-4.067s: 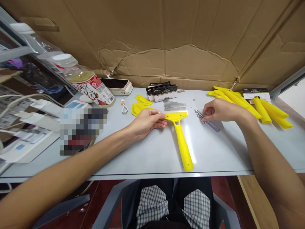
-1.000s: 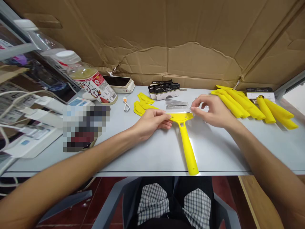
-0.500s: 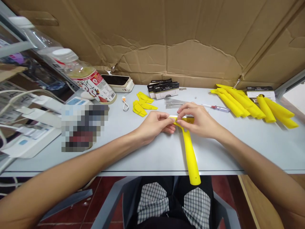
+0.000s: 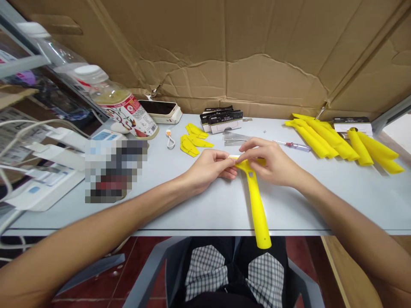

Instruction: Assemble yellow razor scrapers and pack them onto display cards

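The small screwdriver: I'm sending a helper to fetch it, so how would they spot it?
On the table, look right of the yellow scraper held by the left hand and right hand. The small screwdriver lies there, left of the yellow strips, its thin metal shaft pointing left.

Nothing is reading clearly: the print on the bottle's label (image 4: 128, 115) and on the packets (image 4: 223, 122) is blurring too small to make out.
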The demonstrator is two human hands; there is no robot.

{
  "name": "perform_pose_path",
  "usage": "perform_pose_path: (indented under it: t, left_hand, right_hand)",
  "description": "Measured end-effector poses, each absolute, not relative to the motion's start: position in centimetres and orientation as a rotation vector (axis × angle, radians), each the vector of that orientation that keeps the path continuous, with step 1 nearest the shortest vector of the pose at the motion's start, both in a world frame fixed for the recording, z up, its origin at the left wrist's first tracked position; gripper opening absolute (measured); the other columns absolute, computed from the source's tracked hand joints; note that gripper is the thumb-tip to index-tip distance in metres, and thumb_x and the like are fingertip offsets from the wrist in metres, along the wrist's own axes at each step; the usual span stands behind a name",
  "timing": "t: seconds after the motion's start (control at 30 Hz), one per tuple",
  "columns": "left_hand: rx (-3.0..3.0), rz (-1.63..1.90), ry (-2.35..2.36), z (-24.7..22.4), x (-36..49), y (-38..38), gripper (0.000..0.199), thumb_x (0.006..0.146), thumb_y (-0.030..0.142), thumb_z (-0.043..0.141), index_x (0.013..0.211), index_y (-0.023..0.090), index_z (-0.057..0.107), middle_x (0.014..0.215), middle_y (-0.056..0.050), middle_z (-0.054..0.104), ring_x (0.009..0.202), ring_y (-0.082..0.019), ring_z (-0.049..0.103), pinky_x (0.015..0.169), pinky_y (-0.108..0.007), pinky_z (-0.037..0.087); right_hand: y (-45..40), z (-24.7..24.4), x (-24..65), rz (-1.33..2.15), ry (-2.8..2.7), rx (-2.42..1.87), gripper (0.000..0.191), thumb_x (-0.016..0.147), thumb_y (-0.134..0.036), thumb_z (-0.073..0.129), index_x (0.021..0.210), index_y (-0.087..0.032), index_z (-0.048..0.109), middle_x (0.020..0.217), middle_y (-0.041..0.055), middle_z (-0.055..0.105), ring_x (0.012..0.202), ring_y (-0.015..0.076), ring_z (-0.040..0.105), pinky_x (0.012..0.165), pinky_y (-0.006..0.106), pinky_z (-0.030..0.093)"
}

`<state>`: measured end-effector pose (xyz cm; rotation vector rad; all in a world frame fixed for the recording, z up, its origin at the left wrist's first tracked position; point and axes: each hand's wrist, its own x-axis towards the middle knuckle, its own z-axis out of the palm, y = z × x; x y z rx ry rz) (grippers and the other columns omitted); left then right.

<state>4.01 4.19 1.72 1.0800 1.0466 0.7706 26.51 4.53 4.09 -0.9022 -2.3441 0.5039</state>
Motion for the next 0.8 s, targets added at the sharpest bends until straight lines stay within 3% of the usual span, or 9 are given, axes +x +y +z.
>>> perform_pose_path:
  t: [0.13, 0.43, 0.6, 0.7, 0.8]
  left_hand:
    - [1.087, 0.774, 1.044, 1.6, 3.9, 4.2, 0.018, 0.091, 0.026, 0.084, 0.080, 0.012, 0.080, 0.078, -0.010, 0.079, 0.067, -0.015, 0.073, 0.073, -0.030, 0.063]
    - [1.065, 0.796, 1.031, 1.6, 4.1, 4.2, 0.018, 0.095, 0.020, 0.079, 0.079, 0.011, 0.078, 0.075, -0.009, 0.077, 0.066, -0.014, 0.073, 0.067, -0.025, 0.062]
    - [1.068, 0.823, 1.054, 2.1, 3.7, 4.8, 0.015, 0.094, 0.017, 0.078, 0.081, 0.010, 0.078, 0.077, -0.010, 0.078, 0.066, -0.014, 0.072, 0.069, -0.026, 0.062]
    - [1.089, 0.876, 1.050, 2.3, 3.4, 5.3, 0.011, 0.093, 0.016, 0.078, 0.085, 0.009, 0.079, 0.079, -0.010, 0.078, 0.066, -0.014, 0.071, 0.070, -0.027, 0.062]
    - [1.094, 0.896, 1.039, 2.2, 3.2, 5.6, 0.010, 0.093, 0.017, 0.077, 0.087, 0.009, 0.078, 0.080, -0.010, 0.078, 0.067, -0.014, 0.072, 0.069, -0.027, 0.061]
  right_hand:
    - [4.7, 3.8, 26.7, 0.428, -2.386, -0.909, 0.049, 0.081, 0.002, 0.054, 0.107, -0.027, 0.085, 0.120, 0.0079, 0.074, 0.109, 0.0251, 0.071, 0.092, 0.042, 0.056]
    - [4.8, 3.9, 26.8, 0.395, -2.353, -0.896, 0.037, 0.088, -0.003, 0.056, 0.106, -0.023, 0.082, 0.117, 0.0097, 0.076, 0.108, 0.0250, 0.073, 0.095, 0.043, 0.057]
    - [5.2, 4.5, 26.9, 0.878, -2.009, -1.237, 0.022, 0.094, -0.020, 0.066, 0.115, -0.020, 0.075, 0.109, 0.0093, 0.081, 0.086, 0.0225, 0.077, 0.077, 0.039, 0.061]
    - [5.5, 4.7, 26.8, 1.211, -1.759, -1.320, 0.023, 0.092, -0.018, 0.069, 0.115, -0.019, 0.071, 0.083, 0.0052, 0.079, 0.067, 0.0190, 0.072, 0.071, 0.037, 0.061]
    - [5.5, 4.5, 26.5, 1.357, -1.576, -1.272, 0.026, 0.085, -0.012, 0.074, 0.110, -0.019, 0.068, 0.067, -0.0006, 0.071, 0.061, 0.0179, 0.070, 0.068, 0.035, 0.061]
